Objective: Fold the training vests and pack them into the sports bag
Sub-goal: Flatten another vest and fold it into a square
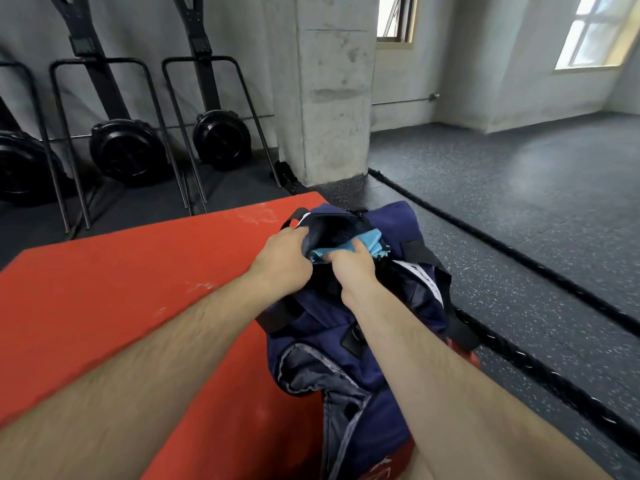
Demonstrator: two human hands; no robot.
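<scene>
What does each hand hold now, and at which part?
The left hand holds the sports bag by the rim of its opening; the right hand grips the blue vest at its near edge.
</scene>
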